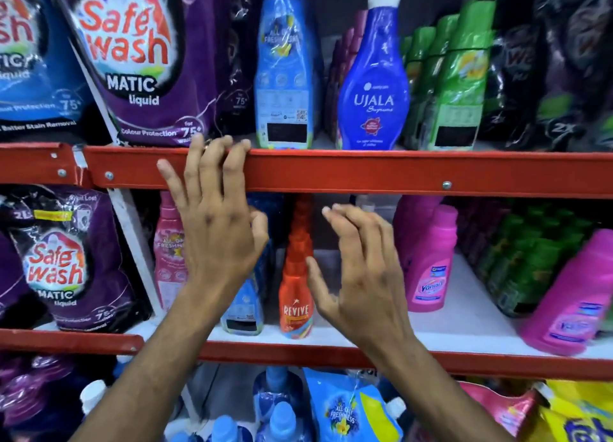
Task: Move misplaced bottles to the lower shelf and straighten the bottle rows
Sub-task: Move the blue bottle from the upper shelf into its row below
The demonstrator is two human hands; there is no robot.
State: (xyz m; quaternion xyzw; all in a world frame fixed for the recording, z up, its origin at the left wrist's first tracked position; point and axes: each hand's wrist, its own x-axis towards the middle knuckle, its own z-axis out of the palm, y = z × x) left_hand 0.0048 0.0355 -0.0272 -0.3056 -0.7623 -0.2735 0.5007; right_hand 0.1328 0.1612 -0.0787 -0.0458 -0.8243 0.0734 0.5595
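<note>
1. Left hand (pixel 215 216): empty, fingers spread, tips resting on the red rail (pixel 365 173) of the upper shelf.
2. Revive bottle (pixel 296 295): upright on the middle shelf, between both hands.
3. Right hand (pixel 361 269): open, blurred, perhaps touching that bottle.
4. Ujala bottle (pixel 373 90): upright above.

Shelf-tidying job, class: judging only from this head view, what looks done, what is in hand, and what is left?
Done: nothing can be confirmed from one picture. In hand: neither hand holds a bottle; the left hand rests its fingers on the red shelf rail, and the right hand is open beside the red Revive bottle. Left: the Ujala bottle stands alone among other brands, and the pink Vanish bottles look uneven.
</note>
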